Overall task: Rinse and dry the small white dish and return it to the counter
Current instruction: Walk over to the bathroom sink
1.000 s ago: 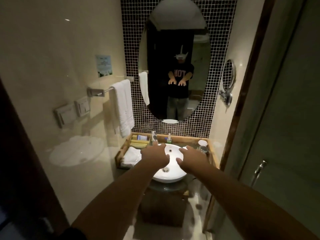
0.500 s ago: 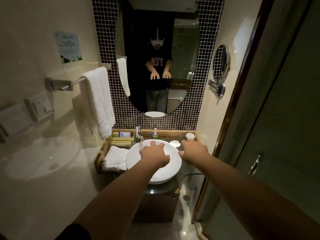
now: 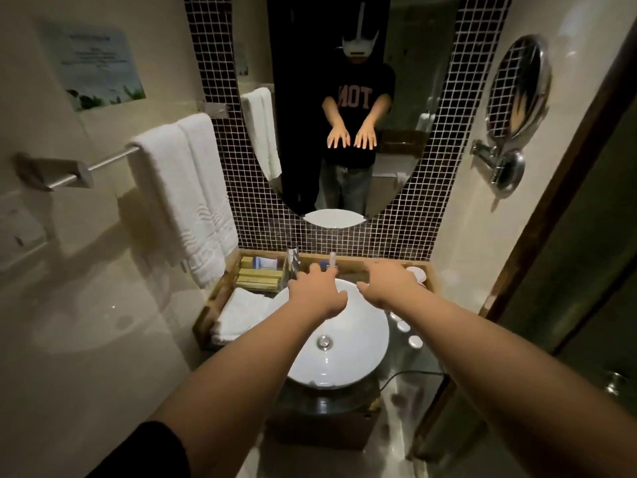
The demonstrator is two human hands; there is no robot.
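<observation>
- Head view, hands: the left hand (image 3: 315, 293) and the right hand (image 3: 389, 282) are both stretched forward, palms down, fingers loosely spread. Neither holds anything. They hover over the far rim of the basin (image 3: 365, 353), the right one nearer the back right corner of the tabletop (image 3: 418, 360).
- Head view, task item: a small white dish (image 3: 414, 270) sits at the back right corner of the tabletop, just beyond the right hand and partly hidden by it. This is judged to be the dish to rinse; it is not yet touched.
- Head view, fixtures: the tap (image 3: 293, 260) stands behind the basin on the left, so water falls into the bowl. The left hand is close to it, probably placed to operate it.
- Head view, drying means: a towel (image 3: 186, 198) hangs on the wall rail at left, and a folded towel (image 3: 243, 313) lies beside the basin, both within reach for drying.
- Head view, stage: judged as the approach, before pickup.
</observation>
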